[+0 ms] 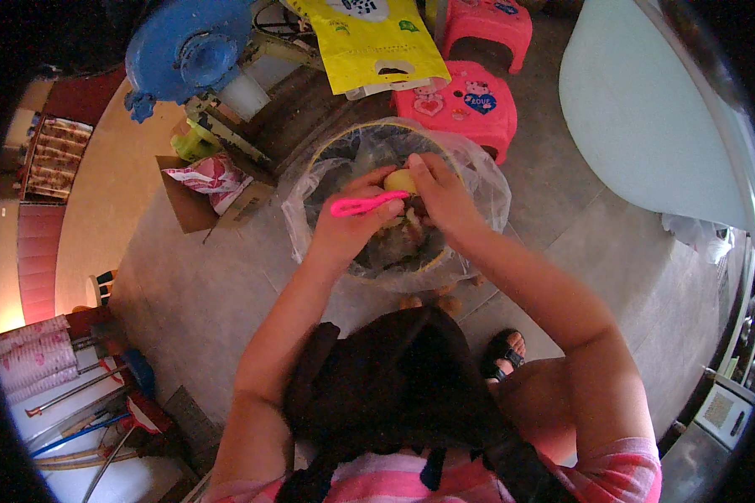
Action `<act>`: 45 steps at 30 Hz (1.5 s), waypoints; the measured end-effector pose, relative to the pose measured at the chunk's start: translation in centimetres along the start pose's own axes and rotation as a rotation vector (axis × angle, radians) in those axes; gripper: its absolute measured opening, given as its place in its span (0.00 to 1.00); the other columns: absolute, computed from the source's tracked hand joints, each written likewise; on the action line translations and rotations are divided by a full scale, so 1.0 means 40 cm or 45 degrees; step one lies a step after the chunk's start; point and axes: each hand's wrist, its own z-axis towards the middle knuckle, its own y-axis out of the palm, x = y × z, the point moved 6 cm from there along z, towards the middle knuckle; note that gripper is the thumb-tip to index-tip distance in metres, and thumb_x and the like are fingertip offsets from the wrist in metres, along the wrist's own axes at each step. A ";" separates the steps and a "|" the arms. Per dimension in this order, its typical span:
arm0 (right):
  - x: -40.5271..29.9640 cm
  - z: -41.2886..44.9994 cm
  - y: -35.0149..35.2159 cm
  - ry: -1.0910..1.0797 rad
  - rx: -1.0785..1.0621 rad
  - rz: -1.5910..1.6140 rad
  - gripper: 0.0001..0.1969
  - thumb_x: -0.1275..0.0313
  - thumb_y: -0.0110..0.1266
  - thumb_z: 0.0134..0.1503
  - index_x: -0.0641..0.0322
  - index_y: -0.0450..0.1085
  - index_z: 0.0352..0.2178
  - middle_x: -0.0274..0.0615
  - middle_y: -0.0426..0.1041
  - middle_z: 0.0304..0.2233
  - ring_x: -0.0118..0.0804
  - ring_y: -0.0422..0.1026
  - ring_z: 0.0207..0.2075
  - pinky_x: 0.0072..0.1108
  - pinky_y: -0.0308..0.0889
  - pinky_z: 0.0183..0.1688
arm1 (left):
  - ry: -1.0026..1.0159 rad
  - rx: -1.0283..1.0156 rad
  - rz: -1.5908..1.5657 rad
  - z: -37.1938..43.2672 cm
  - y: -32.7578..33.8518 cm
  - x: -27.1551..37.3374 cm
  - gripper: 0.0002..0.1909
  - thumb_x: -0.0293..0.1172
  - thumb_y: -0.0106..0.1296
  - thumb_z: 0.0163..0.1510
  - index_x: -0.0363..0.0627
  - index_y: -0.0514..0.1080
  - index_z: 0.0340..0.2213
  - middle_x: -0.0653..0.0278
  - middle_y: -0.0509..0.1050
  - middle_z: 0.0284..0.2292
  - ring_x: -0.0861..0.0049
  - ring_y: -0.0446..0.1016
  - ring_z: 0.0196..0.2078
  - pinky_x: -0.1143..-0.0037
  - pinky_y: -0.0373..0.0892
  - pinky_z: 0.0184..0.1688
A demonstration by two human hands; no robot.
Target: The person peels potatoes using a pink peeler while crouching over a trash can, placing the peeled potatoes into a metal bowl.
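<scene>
My left hand (351,217) is closed around a bright pink looped handle (363,205), perhaps a peeler's; any blade is hidden. A pale yellow, rounded vegetable (401,181), likely a peeled potato, sits between both hands. The fingers of my right hand (441,196) grip it from the right, and my left fingertips are close to its left side. Both hands are over a round bin with a yellow rim (429,269), lined with a clear plastic bag (487,188). Scraps that look like peelings (395,237) lie inside.
Brown round vegetables (448,305) lie on the floor by the bin. Beyond it stand pink plastic stools (464,119) and a yellow bag (384,50). An open cardboard box (185,204) is at left, and a pale rounded surface (648,119) at right. Brooms (88,434) lean lower left.
</scene>
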 end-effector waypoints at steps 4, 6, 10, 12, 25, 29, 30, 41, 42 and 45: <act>0.024 -0.009 -0.006 0.417 -0.426 0.429 0.20 0.50 0.38 0.53 0.53 0.62 0.36 0.33 0.67 0.27 0.25 0.64 0.24 0.17 0.60 0.20 | -0.426 0.190 -0.582 -0.012 -0.039 -0.049 0.11 0.30 0.50 0.48 0.37 0.70 0.33 0.60 0.70 0.37 0.79 0.68 0.39 0.81 0.64 0.41; 0.021 -0.021 0.016 0.532 -0.674 0.719 0.21 0.49 0.38 0.52 0.53 0.62 0.37 0.32 0.66 0.27 0.25 0.64 0.22 0.16 0.60 0.20 | -0.460 0.263 -0.683 -0.011 -0.069 -0.089 0.11 0.31 0.50 0.48 0.37 0.70 0.34 0.60 0.70 0.37 0.79 0.68 0.39 0.81 0.64 0.41; 0.023 -0.025 0.028 0.683 -0.358 0.800 0.22 0.50 0.37 0.53 0.54 0.62 0.38 0.36 0.68 0.29 0.29 0.66 0.27 0.21 0.63 0.26 | -0.398 0.202 -0.798 -0.009 -0.057 -0.116 0.13 0.32 0.50 0.48 0.37 0.70 0.34 0.62 0.71 0.35 0.81 0.68 0.38 0.81 0.64 0.40; 0.030 -0.028 0.027 0.716 -0.297 0.834 0.22 0.49 0.36 0.53 0.55 0.63 0.38 0.37 0.69 0.31 0.32 0.68 0.30 0.23 0.65 0.29 | -0.312 0.125 -0.628 -0.003 -0.025 -0.092 0.13 0.33 0.51 0.48 0.36 0.70 0.34 0.62 0.71 0.35 0.81 0.68 0.37 0.81 0.64 0.40; -0.007 -0.039 0.026 0.619 -0.415 0.603 0.23 0.47 0.34 0.53 0.54 0.63 0.33 0.32 0.67 0.24 0.22 0.65 0.21 0.12 0.53 0.17 | -0.477 0.334 -0.893 -0.003 -0.057 -0.123 0.12 0.31 0.50 0.48 0.40 0.68 0.35 0.64 0.70 0.34 0.77 0.69 0.36 0.77 0.67 0.39; 0.005 -0.023 0.016 0.439 -0.359 0.268 0.25 0.45 0.36 0.51 0.55 0.65 0.33 0.32 0.68 0.25 0.23 0.67 0.24 0.14 0.60 0.19 | -0.462 0.153 -0.872 -0.014 0.000 -0.080 0.16 0.29 0.49 0.49 0.36 0.65 0.40 0.63 0.71 0.33 0.77 0.69 0.36 0.77 0.66 0.41; 0.024 -0.021 0.016 0.441 -0.356 0.264 0.25 0.45 0.36 0.51 0.55 0.65 0.33 0.32 0.68 0.25 0.23 0.67 0.24 0.14 0.60 0.19 | -0.412 0.123 -0.797 -0.013 0.016 -0.062 0.16 0.29 0.49 0.49 0.36 0.66 0.40 0.63 0.71 0.33 0.77 0.69 0.36 0.78 0.66 0.40; -0.024 -0.041 0.030 0.491 -0.426 0.567 0.25 0.47 0.35 0.53 0.59 0.63 0.36 0.37 0.69 0.31 0.28 0.69 0.30 0.19 0.63 0.31 | -0.478 0.372 -0.980 -0.008 -0.064 -0.118 0.12 0.31 0.50 0.49 0.38 0.68 0.35 0.65 0.71 0.33 0.78 0.69 0.33 0.78 0.67 0.36; -0.003 -0.032 0.026 0.492 -0.417 0.565 0.25 0.47 0.35 0.53 0.59 0.63 0.36 0.37 0.69 0.31 0.28 0.69 0.30 0.19 0.63 0.31 | -0.442 0.299 -0.926 -0.004 -0.039 -0.097 0.12 0.31 0.50 0.48 0.38 0.68 0.35 0.65 0.71 0.33 0.78 0.69 0.33 0.79 0.67 0.36; 0.015 0.007 0.010 -0.018 -0.194 0.014 0.24 0.47 0.34 0.53 0.58 0.64 0.34 0.38 0.69 0.31 0.28 0.69 0.27 0.20 0.64 0.29 | -0.319 0.155 -0.679 -0.002 0.002 -0.065 0.13 0.32 0.50 0.48 0.38 0.68 0.35 0.65 0.71 0.32 0.78 0.70 0.34 0.79 0.67 0.36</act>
